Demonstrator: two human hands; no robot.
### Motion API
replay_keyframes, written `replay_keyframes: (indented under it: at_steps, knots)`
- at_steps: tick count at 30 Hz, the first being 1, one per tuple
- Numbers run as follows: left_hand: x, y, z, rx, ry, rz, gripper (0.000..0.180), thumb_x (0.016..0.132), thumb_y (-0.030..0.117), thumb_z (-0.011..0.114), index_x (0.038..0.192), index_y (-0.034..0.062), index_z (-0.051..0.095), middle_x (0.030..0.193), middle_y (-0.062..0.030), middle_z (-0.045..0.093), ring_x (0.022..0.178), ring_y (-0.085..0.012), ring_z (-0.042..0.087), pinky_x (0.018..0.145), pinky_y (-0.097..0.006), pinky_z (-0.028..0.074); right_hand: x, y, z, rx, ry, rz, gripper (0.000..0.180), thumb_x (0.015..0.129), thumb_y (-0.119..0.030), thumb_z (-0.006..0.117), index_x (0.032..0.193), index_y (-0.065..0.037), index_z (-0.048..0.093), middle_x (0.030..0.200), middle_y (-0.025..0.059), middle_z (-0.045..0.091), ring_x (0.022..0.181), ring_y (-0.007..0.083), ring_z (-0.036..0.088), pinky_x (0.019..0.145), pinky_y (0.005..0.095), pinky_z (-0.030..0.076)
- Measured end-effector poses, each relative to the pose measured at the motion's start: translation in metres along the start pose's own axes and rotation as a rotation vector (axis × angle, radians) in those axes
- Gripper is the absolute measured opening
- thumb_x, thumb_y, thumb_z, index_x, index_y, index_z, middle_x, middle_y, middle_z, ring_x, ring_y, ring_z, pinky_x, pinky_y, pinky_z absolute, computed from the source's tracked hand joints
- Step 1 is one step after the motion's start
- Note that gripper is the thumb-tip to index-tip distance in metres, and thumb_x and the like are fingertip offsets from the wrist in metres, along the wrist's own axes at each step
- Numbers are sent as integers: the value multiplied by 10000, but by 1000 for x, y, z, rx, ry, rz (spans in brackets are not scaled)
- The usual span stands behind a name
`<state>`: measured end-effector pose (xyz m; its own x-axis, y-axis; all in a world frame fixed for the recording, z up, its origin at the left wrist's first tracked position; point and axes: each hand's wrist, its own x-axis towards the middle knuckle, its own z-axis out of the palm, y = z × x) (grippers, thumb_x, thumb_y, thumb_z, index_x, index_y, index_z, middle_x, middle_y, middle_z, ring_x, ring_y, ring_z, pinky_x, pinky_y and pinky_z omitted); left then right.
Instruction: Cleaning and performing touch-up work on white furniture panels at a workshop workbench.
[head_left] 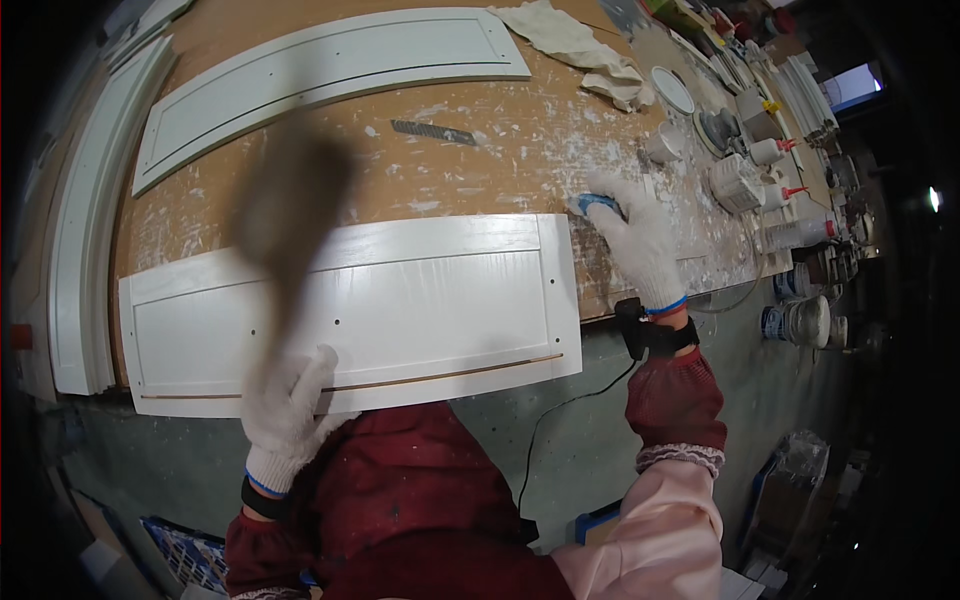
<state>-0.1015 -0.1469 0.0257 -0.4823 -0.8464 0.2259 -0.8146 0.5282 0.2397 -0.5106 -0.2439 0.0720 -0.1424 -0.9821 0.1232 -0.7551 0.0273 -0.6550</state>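
A white framed panel (440, 290) lies at the near side of the workbench, a thin brown strip running along its near edge. My left hand (283, 410), in a white knit glove, grips that edge, fingertips on the face and another finger below. Beyond the panel's right end, my gloved right hand (638, 240) closes around a small blue object (598, 203) over the bench; its kind is mostly hidden by the fingers. A blurred brown shape (295, 200) crosses the view above the left hand; I cannot tell what it is or whether it touches anything.
A second white panel (340, 85) lies farther back, with long white boards (100, 220) at left. A dark flat strip (433, 132) and a cream cloth (580, 50) rest on the paint-marked workbench (520, 130). Bottles (735, 183), a cup (665, 142) and a sander (716, 130) crowd the right.
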Motion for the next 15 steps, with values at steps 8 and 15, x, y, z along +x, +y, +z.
replay_keyframes:
  at_steps: [8,15]
  knots:
    - [0,-2,1,-18,-9,8,761,591,504,762,1214,98,597,949,-46,550,880,-286,531,874,-449,450,3,-2,3,-54,18,-82,284,829,-144,644,1093,-39,657,1003,158,674,923,285,649,821,341,498]
    - [-1,-6,2,-38,25,38,749,599,511,753,1205,96,603,954,-45,560,895,-284,534,849,-436,445,3,-4,0,-103,14,-77,275,836,-145,640,1090,-41,660,1034,167,674,948,286,652,821,347,500]
